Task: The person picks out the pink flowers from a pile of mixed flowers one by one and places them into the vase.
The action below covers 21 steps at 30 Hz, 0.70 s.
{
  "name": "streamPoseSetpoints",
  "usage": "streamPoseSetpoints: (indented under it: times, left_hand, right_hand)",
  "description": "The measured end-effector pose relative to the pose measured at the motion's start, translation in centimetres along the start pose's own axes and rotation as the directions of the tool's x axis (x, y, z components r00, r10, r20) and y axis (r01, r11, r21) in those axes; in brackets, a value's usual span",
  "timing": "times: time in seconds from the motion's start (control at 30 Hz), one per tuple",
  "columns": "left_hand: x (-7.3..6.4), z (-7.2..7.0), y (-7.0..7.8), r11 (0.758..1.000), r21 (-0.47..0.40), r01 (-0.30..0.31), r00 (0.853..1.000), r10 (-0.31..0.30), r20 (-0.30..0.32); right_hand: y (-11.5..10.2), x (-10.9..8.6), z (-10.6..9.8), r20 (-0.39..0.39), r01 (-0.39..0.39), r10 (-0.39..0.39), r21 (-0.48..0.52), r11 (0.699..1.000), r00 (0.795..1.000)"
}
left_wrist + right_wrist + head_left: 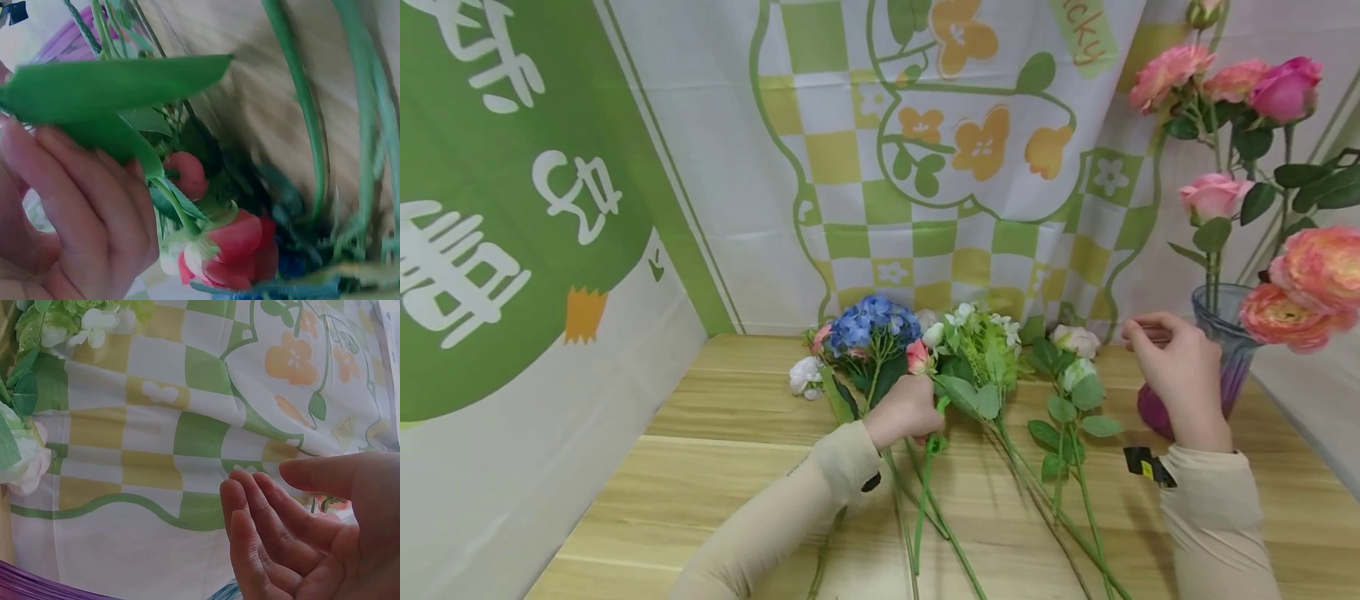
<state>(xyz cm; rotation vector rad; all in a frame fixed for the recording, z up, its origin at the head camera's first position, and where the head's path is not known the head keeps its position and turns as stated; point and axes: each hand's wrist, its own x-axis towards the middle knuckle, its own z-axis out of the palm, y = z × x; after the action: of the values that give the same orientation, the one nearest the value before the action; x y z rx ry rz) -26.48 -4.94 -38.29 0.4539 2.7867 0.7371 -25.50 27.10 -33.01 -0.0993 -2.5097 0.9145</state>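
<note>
My left hand (906, 410) is among the flowers lying at the middle of the table, its curled fingers holding a pink-red flower (919, 357) by its green stem. In the left wrist view, a long green leaf (119, 87) crosses over those fingers, and the bloom (234, 253) hangs just beyond them. My right hand (1180, 375) is raised beside the glass vase (1228, 308), fingers loosely bent and holding nothing. The right wrist view shows its fingertips (240, 519) bare, with a gap to the thumb.
Blue hydrangea (872, 325), white-green flowers (977, 350) and pale roses (1078, 375) lie with stems toward me on the wooden table (715, 483). Pink and coral roses (1213, 196) stand in the vase, blue-grey above and purple below. A patterned cloth (955, 233) hangs behind.
</note>
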Motion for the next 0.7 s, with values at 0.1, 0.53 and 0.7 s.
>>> streamPoseSetpoints:
  times: [0.1, 0.53, 0.7]
  left_hand:
    - [-0.1, -0.2, -0.4, 0.999, 0.048, 0.004, 0.999, -0.002, -0.038]
    - [-0.3, -1.8, -1.3, 0.987, 0.141, 0.070, 0.986, -0.047, -0.161]
    - [-0.3, -2.8, -2.2, 0.996, -0.054, 0.064, 0.995, -0.068, -0.070]
  right_hand:
    - [0.1, 0.0, 0.2, 0.001, 0.001, -0.001, 0.003, 1.000, 1.000]
    - [0.0, 0.0, 0.2, 0.006, 0.008, -0.008, -0.003, 1.000, 1.000]
    - [0.0, 0.0, 0.3, 0.014, 0.012, -0.012, -0.014, 1.000, 1.000]
